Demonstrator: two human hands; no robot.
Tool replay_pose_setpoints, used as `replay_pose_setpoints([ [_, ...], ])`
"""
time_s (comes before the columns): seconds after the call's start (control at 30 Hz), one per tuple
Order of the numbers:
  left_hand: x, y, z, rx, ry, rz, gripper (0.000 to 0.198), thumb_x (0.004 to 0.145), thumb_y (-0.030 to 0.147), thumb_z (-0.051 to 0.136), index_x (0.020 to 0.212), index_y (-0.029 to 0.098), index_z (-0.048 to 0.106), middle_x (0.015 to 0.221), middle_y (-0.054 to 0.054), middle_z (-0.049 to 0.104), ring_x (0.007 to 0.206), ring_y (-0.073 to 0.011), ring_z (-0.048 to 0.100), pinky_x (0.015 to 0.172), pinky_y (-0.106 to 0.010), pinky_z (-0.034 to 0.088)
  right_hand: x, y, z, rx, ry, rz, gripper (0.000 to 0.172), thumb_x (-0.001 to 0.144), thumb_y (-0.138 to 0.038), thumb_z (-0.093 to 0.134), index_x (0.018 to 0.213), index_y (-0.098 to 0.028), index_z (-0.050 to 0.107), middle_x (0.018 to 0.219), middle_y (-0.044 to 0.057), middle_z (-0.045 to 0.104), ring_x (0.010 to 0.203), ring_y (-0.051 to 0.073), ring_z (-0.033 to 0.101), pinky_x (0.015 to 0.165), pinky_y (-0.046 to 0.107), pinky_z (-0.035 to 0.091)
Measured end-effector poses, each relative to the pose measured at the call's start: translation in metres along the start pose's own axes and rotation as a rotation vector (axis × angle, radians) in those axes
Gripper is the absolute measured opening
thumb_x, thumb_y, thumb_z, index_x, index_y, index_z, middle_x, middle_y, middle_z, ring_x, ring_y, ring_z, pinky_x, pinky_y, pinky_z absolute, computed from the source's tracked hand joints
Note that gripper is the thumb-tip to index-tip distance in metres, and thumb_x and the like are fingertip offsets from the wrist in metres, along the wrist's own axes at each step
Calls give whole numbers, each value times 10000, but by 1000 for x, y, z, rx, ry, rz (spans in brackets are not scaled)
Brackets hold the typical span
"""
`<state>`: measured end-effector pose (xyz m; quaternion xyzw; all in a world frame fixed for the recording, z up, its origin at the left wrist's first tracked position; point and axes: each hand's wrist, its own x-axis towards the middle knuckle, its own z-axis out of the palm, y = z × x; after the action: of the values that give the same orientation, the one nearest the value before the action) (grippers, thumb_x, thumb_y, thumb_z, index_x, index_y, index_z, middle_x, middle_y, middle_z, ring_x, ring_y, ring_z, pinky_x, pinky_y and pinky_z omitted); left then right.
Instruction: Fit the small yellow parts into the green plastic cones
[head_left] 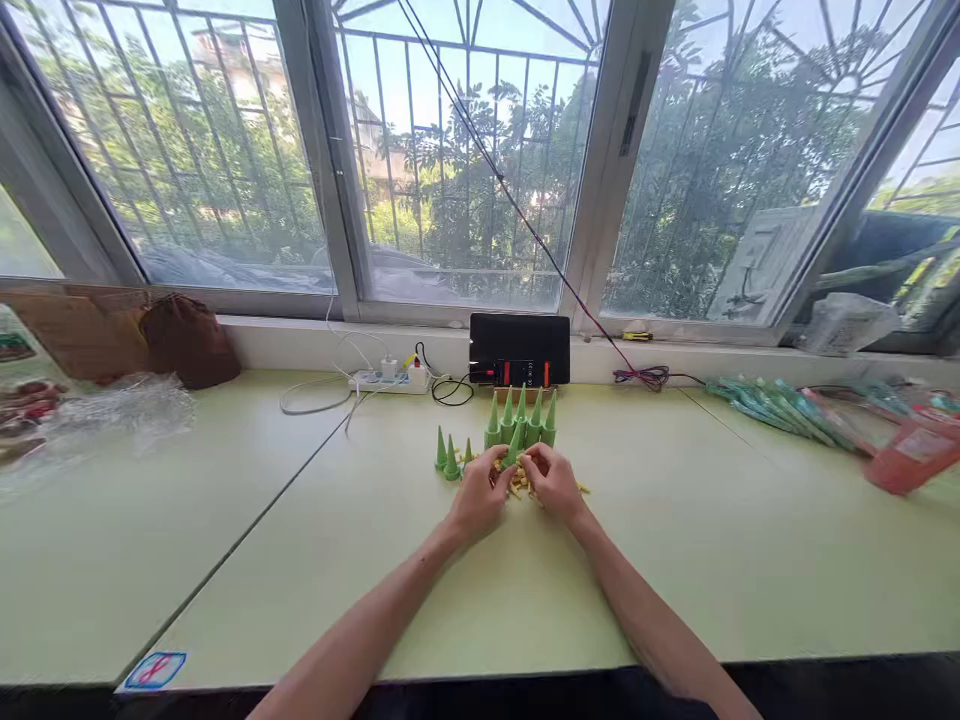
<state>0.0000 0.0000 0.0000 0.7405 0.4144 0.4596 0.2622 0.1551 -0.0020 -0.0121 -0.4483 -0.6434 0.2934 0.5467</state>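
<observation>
My left hand (478, 492) and my right hand (553, 478) meet over a small heap of yellow pieces (519, 484) on the pale green table (300, 560). Together their fingers pinch a green cone (514, 445) held between them. Just behind stands a cluster of upright green cones (521, 418). Three more green cones (451, 456) stand to the left of my left hand. The fingers of both hands are curled closed.
A dark phone (519, 350) leans on a stand at the window sill. A white power strip (390, 379) with cables lies to its left. Crumpled clear plastic (112, 410) and a brown bag (187, 340) sit far left; green packets (780, 408) lie far right.
</observation>
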Motion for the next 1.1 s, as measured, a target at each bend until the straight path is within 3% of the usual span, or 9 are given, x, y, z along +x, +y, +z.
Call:
replay_pose_setpoints([
  [0.3,1,-9,1,27,0,30,341,866,323,551,1158,147,572,1028,-92,670,612,-122,600,594,-277,520,1,4,-1,-2,2,-1,277,862,-461,553,793,-193,547,610,-7,535,498,129,463,461,239,365],
  [0.93,2,-8,1,31,-8,31,352,874,338,536,1167,144,562,1035,-99,673,585,-114,578,567,-267,485,0,0,-2,23,-9,4,291,871,-478,539,798,-197,547,620,-6,541,508,132,470,483,248,380],
  [1.1,2,-6,0,32,-1,44,335,865,334,547,1140,146,580,943,-77,691,584,-127,597,547,-261,479,-1,-2,-2,33,-10,-2,262,875,-442,536,790,-194,540,604,-15,511,509,123,436,467,234,343],
])
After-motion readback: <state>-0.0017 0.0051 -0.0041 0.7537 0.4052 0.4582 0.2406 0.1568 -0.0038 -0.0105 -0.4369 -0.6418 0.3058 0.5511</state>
